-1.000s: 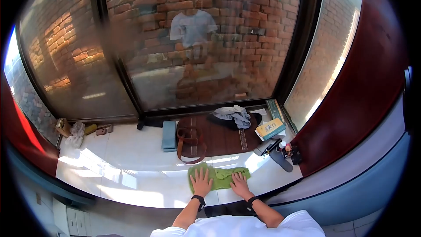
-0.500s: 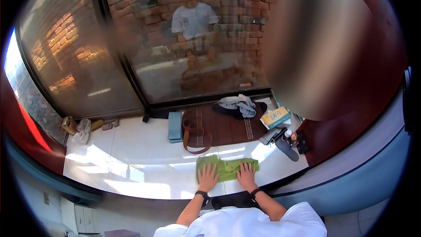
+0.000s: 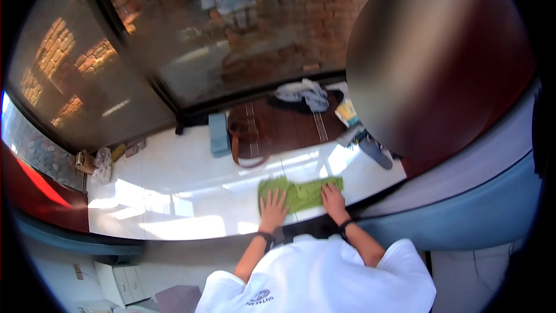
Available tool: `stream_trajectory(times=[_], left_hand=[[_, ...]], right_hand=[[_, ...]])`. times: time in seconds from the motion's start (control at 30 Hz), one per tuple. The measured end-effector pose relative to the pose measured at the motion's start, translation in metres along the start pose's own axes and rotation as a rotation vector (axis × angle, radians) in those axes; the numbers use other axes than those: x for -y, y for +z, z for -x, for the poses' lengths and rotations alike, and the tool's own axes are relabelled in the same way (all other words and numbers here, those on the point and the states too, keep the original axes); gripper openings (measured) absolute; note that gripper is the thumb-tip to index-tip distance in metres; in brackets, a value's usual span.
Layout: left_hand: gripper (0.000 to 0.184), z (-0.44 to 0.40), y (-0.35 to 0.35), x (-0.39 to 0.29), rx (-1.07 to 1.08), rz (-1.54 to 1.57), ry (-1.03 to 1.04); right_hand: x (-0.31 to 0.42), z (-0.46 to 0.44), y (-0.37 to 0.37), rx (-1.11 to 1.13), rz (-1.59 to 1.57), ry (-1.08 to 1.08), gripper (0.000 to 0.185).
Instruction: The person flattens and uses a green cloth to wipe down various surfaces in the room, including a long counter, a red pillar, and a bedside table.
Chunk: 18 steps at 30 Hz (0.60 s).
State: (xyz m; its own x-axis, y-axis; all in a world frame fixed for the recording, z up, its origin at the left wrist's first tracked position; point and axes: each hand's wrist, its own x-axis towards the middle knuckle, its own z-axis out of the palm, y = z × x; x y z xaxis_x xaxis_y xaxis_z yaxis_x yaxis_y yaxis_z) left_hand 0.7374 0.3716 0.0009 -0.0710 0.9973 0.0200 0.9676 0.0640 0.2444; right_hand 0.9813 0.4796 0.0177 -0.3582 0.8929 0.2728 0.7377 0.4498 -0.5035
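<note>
A green cloth (image 3: 304, 194) lies spread on the white tiled sill (image 3: 202, 185), near its front edge. My left hand (image 3: 273, 210) rests flat on the cloth's left part, fingers spread. On its right end lies my right hand (image 3: 333, 200), palm down with the fingers stretched out. The cloth has folds between the two hands. Behind it sits a brown bag (image 3: 289, 130) with a looped strap (image 3: 236, 149).
Left of the bag lies a blue-grey folded item (image 3: 219, 134). Grey clothing (image 3: 310, 94) rests on the bag. To the right are a yellow box (image 3: 347, 113) and a dark grey insole-like object (image 3: 375, 153). A plastic bag (image 3: 102, 165) is at far left. Windows stand behind.
The view has tilted downward, so the sill and its objects appear higher and more of the white shirt shows. Both hands remain flat on the green cloth.
</note>
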Motion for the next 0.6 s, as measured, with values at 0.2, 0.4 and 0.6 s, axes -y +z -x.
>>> stream_trajectory(times=[0.2,0.4,0.6], left_hand=[[0.064,-0.037,0.002,0.011,-0.021,0.060,-0.018],[0.065,-0.023,0.005,0.002,-0.053,0.059,-0.046],[0.065,-0.006,0.003,-0.008,-0.001,0.082,-0.094]], right_hand=[[0.011,-0.018,0.014,-0.121,0.157,0.000,0.018],[0.006,-0.024,0.010,-0.097,0.164,0.056,0.015],[-0.012,-0.024,-0.001,0.030,0.059,0.177,0.021]])
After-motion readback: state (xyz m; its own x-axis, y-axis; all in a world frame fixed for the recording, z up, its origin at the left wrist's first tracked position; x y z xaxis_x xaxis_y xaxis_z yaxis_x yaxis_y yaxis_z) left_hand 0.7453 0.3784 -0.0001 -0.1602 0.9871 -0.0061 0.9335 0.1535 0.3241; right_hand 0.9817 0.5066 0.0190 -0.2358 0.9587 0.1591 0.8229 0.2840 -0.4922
